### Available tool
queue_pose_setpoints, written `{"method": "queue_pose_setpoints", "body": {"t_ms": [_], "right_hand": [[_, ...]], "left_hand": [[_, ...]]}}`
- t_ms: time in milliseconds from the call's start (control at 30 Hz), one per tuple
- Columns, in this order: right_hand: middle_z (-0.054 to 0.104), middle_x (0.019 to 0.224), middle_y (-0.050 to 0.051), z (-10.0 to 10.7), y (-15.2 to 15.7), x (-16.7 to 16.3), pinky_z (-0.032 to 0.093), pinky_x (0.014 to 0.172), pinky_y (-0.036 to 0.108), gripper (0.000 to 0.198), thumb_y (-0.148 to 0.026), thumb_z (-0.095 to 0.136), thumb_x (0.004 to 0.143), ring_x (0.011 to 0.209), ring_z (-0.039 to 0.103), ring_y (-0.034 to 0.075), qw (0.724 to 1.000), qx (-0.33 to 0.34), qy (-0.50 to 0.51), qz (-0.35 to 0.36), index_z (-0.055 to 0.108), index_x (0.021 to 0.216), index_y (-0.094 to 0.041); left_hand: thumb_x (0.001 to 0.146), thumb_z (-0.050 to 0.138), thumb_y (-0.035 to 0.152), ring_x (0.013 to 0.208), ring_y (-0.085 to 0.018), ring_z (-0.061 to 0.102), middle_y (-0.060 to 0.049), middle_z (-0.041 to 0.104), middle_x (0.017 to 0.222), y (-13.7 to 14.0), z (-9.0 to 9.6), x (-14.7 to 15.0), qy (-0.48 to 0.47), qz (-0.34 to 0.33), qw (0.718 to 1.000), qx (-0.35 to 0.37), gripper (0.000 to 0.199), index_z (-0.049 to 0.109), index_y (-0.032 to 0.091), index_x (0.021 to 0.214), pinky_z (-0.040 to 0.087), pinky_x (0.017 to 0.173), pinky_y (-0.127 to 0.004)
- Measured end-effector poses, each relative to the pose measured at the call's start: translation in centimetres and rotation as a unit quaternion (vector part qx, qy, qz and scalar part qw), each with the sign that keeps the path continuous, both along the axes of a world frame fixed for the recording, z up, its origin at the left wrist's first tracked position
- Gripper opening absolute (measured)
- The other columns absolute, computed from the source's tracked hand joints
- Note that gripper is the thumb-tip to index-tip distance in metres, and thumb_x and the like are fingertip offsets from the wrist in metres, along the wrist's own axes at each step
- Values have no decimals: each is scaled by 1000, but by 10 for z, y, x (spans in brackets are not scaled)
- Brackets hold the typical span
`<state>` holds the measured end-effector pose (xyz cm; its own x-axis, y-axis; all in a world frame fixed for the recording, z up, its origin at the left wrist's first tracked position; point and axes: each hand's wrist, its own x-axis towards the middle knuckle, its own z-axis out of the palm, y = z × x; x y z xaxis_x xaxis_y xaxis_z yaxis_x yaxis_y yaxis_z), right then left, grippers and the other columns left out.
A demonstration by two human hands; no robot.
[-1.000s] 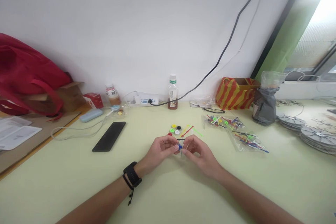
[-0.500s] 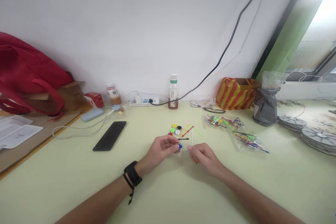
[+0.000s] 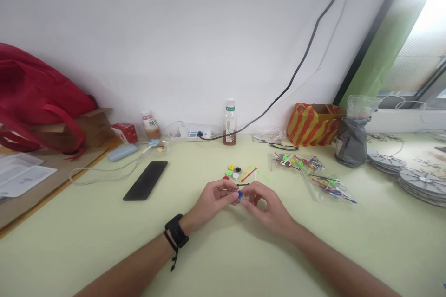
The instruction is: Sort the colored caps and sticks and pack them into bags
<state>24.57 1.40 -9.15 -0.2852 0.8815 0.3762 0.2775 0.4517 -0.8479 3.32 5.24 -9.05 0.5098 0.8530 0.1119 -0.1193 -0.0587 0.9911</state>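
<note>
One small blue piece (image 3: 240, 195) between two hands, over tabletop (image 3: 209, 255), nearer side of black arrow (image 3: 243, 184). Left fingers gripping it, thumb against fingertips; left hand (image 3: 216, 196) to its left. Right hand (image 3: 266, 199) close at its right, fingers curled, thumb tip beside piece; grip there cannot be told. Long axis too small to read. Forearms slant inward, palms facing.

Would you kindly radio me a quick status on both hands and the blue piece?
Left hand pinching blue piece. Right hand close at its other side, contact unclear. Black arrow lying just beyond.
</note>
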Motion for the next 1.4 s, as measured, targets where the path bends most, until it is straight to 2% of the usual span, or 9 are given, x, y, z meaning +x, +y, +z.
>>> {"method": "queue_pose_setpoints", "body": {"t_ms": [167, 267, 433, 567, 633, 767, 867, 1233, 1400], "right_hand": [[67, 90, 6, -4, 1, 1, 51, 69, 31, 21, -38, 55, 100, 74, 60, 18, 998, 51, -30, -16, 68, 102, -23], [66, 84, 4, -2, 4, 7, 50, 66, 30, 19, -36, 51, 102, 71, 60, 18, 997, 58, -37, -43, 64, 102, -22], [62, 77, 4, 13, 17, 39, 46, 60, 30, 16, -35, 52, 100, 65, 56, 18, 971, 135, -72, -183, 60, 100, -21], [63, 78, 4, 19, 33, 71, 45, 62, 30, 14, -33, 54, 96, 65, 57, 18, 919, 187, -101, -331, 60, 96, -21], [64, 74, 3, 15, 39, 84, 44, 64, 30, 9, -29, 57, 91, 64, 57, 18, 907, 158, -145, -362, 60, 89, -21], [61, 63, 2, 1, 46, 98, 33, 55, 28, 19, -14, 62, 75, 59, 55, 17, 903, -21, -321, -286, 50, 62, -22], [64, 72, 4, -7, 49, 103, 31, 55, 27, 19, -11, 61, 73, 67, 57, 18, 891, -74, -373, -250, 50, 62, -21], [66, 82, 9, -17, 62, 120, 34, 64, 30, 14, -8, 55, 86, 76, 61, 22, 852, -78, -420, -301, 62, 78, -17], [67, 111, 12, -14, 49, 89, 46, 80, 37, 19, -20, 55, 95, 101, 63, 28, 884, 48, -382, -263, 67, 110, -18]], "left_hand": [[87, 77, 42, 83, -21, 72, -9, 74, 96, -1, -3, 2, 28, -3, 1000, 0, 34, 72, 15, 107, 59, 81, -36], [91, 71, 43, 85, -20, 69, -9, 74, 99, 2, 0, 1, 80, 53, 992, 77, 31, 73, 17, 109, 56, 78, -33], [93, 66, 32, 86, -19, 63, -6, 73, 105, 13, 3, -11, 229, 181, 924, 247, 15, 74, 22, 102, 49, 72, -30], [89, 67, 22, 100, -24, 62, -6, 69, 114, 19, -2, -17, 292, 183, 891, 294, 21, 71, 24, 110, 49, 86, -36], [87, 66, 20, 108, -25, 60, -6, 67, 119, 19, -5, -18, 308, 170, 885, 305, 30, 68, 25, 116, 48, 95, -39], [89, 63, 17, 115, -27, 58, -6, 65, 124, 17, -9, -17, 328, 168, 874, 317, 32, 66, 25, 119, 46, 102, -43], [90, 62, 16, 115, -27, 58, -7, 65, 121, 16, -9, -17, 334, 172, 866, 329, 29, 65, 24, 117, 45, 104, -45], [100, 53, 24, 120, -29, 47, -8, 56, 131, 1, -2, -13, 403, 68, 815, 412, 26, 69, 29, 120, 45, 105, -51], [99, 55, 22, 117, -27, 48, -7, 61, 124, 0, 0, -10, 379, 60, 821, 424, 19, 68, 25, 113, 44, 106, -48]]}}
